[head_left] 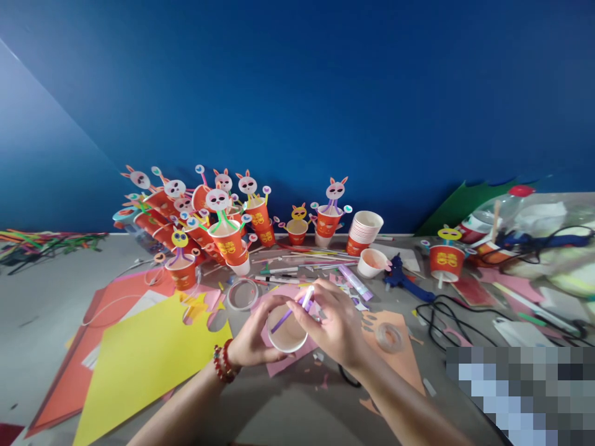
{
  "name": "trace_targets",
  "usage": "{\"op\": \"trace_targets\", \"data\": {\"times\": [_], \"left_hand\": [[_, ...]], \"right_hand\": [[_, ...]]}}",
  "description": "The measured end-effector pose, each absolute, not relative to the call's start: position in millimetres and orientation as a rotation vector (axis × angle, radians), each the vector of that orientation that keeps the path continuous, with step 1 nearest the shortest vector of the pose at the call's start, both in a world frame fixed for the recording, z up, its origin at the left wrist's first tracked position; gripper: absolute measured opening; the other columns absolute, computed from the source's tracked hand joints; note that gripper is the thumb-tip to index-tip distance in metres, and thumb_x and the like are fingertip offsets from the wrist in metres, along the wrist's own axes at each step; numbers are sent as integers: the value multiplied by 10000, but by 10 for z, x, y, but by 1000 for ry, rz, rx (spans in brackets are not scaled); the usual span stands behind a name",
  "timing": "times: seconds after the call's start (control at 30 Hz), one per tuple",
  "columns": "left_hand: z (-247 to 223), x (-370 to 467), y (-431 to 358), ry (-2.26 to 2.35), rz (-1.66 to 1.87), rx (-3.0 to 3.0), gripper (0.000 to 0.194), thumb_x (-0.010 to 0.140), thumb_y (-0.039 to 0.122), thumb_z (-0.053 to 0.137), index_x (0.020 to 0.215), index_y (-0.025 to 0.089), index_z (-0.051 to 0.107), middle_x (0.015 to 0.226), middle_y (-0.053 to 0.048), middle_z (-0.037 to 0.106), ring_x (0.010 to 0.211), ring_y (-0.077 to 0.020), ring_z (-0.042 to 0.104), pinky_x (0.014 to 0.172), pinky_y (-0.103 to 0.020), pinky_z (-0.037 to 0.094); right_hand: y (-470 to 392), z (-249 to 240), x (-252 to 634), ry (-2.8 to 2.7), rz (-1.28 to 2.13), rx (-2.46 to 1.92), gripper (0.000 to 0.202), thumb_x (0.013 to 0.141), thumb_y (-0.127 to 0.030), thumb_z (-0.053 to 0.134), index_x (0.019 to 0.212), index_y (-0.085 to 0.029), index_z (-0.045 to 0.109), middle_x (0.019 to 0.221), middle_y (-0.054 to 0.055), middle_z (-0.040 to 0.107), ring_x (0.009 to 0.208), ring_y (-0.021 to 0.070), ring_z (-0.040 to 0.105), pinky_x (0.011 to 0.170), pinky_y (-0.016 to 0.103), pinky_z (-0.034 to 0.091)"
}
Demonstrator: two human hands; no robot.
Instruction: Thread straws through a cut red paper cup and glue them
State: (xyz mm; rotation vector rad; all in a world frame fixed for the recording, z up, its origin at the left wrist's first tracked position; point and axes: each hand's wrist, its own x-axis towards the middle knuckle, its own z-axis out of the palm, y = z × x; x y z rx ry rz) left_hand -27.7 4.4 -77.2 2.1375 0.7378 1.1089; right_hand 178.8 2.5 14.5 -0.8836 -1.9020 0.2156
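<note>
A paper cup (pixel 287 337) with a pale inside is held low at the centre, its mouth tilted up towards the camera. My left hand (pixel 256 331) wraps round the cup's left side and wears red bead bracelets (pixel 223 361). At the cup's right rim, my right hand (pixel 328 319) pinches a white stick-like piece (pixel 307 297) together with purple strips. One purple strip (pixel 281 321) slants down into the cup. The cup's outside is mostly hidden. Pink paper (pixel 279 365) lies beneath.
Decorated red cups with rabbit faces (pixel 225 238) crowd the back left. Stacked cups (pixel 365 229) stand behind. A blue glue gun (pixel 404 279), black cable, glue stick (pixel 356 282), tape rolls (pixel 242 294) and paper scraps lie around. Yellow paper (pixel 149 353) lies left, orange paper (pixel 409 356) right.
</note>
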Motion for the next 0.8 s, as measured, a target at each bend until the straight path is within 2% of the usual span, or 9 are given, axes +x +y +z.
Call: {"op": "trace_targets", "data": {"times": [0.23,0.47,0.7,0.8], "left_hand": [[-732,-265,52,709,1133,2135,812,759,459,757,1430,234,359,1332,-168,568,1223,-361,579,1014,-506,494],[-742,-265,51,693,1163,2115,770,756,462,761,1395,233,398,1293,-154,582,1189,-346,588,992,-488,497],[-752,-271,41,725,1125,2097,768,761,446,757,1397,229,387,1299,-158,581,1177,-345,599,983,-494,505],[-757,-267,40,729,1136,2105,767,761,431,761,1400,231,386,1303,-159,581,1187,-348,597,983,-494,507]], "right_hand": [[5,123,1770,-1899,163,-924,98,918,-195,632,853,-226,566,734,22,655,696,193,600,687,312,473],[25,131,1802,-1993,481,-951,89,905,-268,651,850,-233,590,858,36,703,819,212,650,780,340,491],[57,187,1856,-2178,510,-889,92,852,-226,726,808,-241,646,795,7,686,852,208,648,950,413,472],[68,167,1839,-2177,440,-856,112,881,-240,704,789,-232,642,753,-8,675,796,179,638,1069,467,399]]}}
